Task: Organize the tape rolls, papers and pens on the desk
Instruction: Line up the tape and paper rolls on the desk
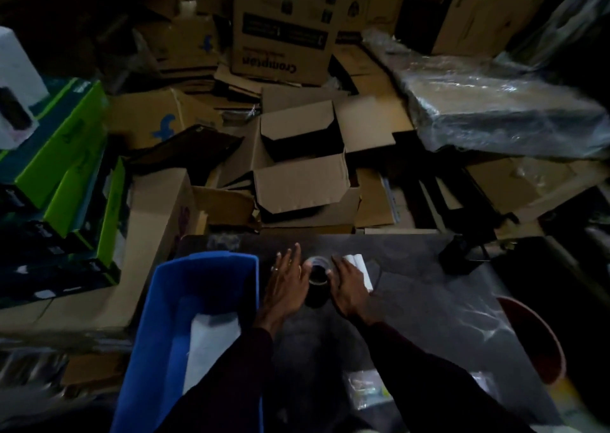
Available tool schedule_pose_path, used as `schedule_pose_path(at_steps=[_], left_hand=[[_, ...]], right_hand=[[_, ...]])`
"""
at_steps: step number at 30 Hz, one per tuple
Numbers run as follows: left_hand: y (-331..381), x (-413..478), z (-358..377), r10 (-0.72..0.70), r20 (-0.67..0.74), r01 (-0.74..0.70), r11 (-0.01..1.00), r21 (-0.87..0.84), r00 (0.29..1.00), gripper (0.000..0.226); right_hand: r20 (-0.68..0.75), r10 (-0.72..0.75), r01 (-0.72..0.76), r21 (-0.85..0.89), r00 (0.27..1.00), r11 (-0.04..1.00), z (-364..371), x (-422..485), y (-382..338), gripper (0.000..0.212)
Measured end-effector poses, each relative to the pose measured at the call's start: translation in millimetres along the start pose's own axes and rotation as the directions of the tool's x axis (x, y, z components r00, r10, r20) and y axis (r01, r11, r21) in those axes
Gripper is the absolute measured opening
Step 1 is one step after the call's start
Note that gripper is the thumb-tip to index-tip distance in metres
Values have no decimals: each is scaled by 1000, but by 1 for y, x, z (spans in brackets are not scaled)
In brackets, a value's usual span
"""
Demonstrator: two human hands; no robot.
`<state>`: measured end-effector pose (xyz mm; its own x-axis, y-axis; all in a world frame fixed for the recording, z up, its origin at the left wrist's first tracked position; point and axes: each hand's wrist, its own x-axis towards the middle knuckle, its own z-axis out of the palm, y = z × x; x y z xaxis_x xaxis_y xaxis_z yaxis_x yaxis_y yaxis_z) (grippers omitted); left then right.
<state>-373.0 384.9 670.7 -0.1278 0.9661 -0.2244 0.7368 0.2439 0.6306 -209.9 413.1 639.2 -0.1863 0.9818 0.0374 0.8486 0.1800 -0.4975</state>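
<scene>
Tape rolls: a stack of dark tape rolls [316, 282] is seen standing on the dark desk [412, 300], near its far edge, with a clear-looking roll on top; the number of rolls cannot be told in the dim light.
Left hand: the left hand [286, 280] is laid flat against the left side of the stack, fingers stretched out and together, thumb at the top roll — pressed against it rather than closed around it.
Right hand: the right hand [348, 285] is set against the right side, fingers slightly spread, a fingertip touching the upper rim; nothing is clasped inside it.
Papers: a white folded paper [361, 269] lies just behind and partly under the right hand, on the desk; another white sheet [213, 337] lies already inside the blue bin [165, 317].
Bin: the blue bin stands at the desk's left edge, just beside the left hand.
Pens: none can be made out.
Other items: a small clear packet [364, 388] lies on the near part of the desk; a dark object [462, 256] stands at the far right corner.
Step in hand: the stack appears to be squared up or gathered between both palms.
Next move: even pressure from both sides would be called for — if the stack is lifted toward the bin, the loose top roll could slide off.
Surroundings: cardboard boxes [297, 168] are piled beyond the desk.
</scene>
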Motion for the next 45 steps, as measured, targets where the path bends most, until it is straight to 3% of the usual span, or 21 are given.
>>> schedule_pose_path(at_steps=[2,5,6,10,14,18,25,31,35,41,45], left_hand=[[-1,10,17,-120,-8,120,993,-19,993,59],[-12,21,35,-212,-68,214,977,21,975,56],[-17,25,42,-225,-90,228,973,34,970,55],[-34,39,63,-255,-195,264,964,23,947,55],[-39,48,77,-245,-291,243,969,-43,925,53],[-42,61,84,-337,-318,280,937,-211,886,49],[-50,67,95,-279,-481,227,960,-163,831,35],[-51,66,98,-279,-481,228,960,-164,831,43],[-38,57,91,-195,-553,171,981,-95,810,37],[-7,42,67,-163,-551,117,986,-119,819,36],[16,27,44,-55,-565,40,998,-39,824,37]], right_hand=[[95,28,-32,40,995,999,17,10,14,86],[103,-4,-5,90,995,996,38,20,26,96],[89,-24,14,111,996,994,43,22,28,93],[3,17,-17,251,1000,968,55,31,28,49],[-163,47,11,340,985,940,67,39,29,42],[24,174,-165,462,984,871,69,47,25,39],[5,254,-208,591,967,780,82,50,32,30],[-66,299,-201,603,952,772,75,47,27,24],[-104,356,-236,575,929,784,71,40,28,26],[-159,357,-181,635,921,751,40,34,27,22],[-207,349,-103,714,914,693,6,20,16,17]])
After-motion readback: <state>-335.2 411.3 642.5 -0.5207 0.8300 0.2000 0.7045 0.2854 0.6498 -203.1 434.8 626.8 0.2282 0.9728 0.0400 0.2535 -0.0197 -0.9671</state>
